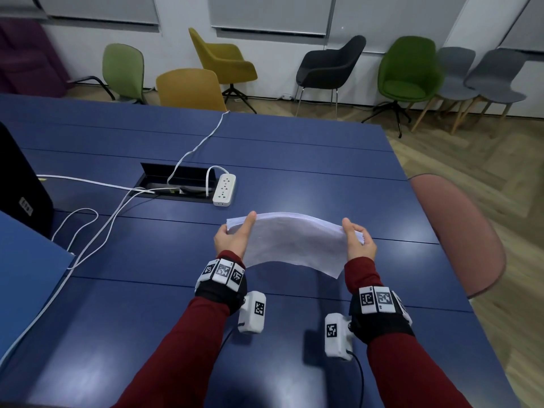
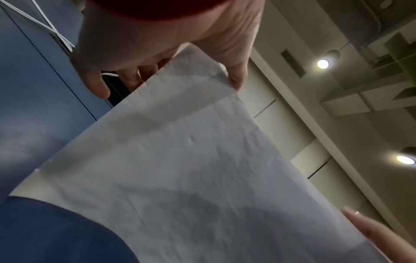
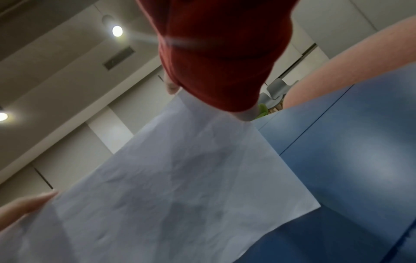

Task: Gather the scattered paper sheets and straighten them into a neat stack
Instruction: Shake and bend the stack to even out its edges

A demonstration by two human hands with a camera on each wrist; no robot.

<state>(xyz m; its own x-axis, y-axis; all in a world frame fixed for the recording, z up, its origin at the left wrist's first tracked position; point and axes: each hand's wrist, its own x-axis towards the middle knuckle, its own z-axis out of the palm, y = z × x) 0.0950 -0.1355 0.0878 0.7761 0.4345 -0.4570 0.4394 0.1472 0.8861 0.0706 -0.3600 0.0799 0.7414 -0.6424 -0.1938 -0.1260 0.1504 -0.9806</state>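
Note:
A stack of white paper sheets [image 1: 294, 241] is held up above the blue table [image 1: 147, 319], bowed upward in the middle. My left hand [image 1: 234, 238] grips its left edge, thumb on top. On the right edge my right hand [image 1: 357, 244] grips the same stack. From below, the left wrist view shows the sheets [image 2: 180, 169] with my left hand [image 2: 157, 58] pinching a corner and the other hand's fingers [image 2: 371, 229] at the lower right. In the right wrist view the sheets [image 3: 171, 186] run out from under my red sleeve [image 3: 220, 58], which hides most of my right hand.
A white power strip [image 1: 224, 189] lies by an open cable hatch [image 1: 176, 184] behind the paper, with white cables [image 1: 97, 228] trailing left. A pink chair [image 1: 459, 234] stands at the table's right edge. A dark object [image 1: 23, 184] sits at far left. Several chairs line the wall.

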